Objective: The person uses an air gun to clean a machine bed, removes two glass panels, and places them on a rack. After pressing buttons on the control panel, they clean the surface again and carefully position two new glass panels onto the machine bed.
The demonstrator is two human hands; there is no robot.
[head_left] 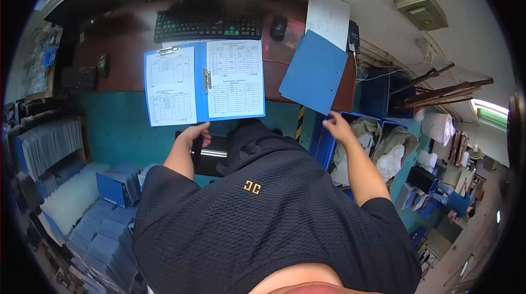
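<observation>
An open blue clip folder [201, 83] lies at the desk's front edge, with printed forms under metal clips on both halves. My left hand [192, 135] is just below its lower edge, thumb close to the edge. Its fingers are loosely bent and apart, with nothing visibly held. A closed blue folder [315, 72] rests slanted on the right, one corner jutting past the desk edge. Next to that corner is my right hand [339, 128], thumb and forefinger apart. One fingertip reaches the corner; I cannot tell whether it presses on it.
Behind the open folder stands a black keyboard [208, 25], with a mouse [278, 27] to its right. White sheets [329, 17] lie under the closed folder. Blue crates [323, 143] with cloth-like bundles stand below on the right. Stacked folders [104, 233] fill the left side.
</observation>
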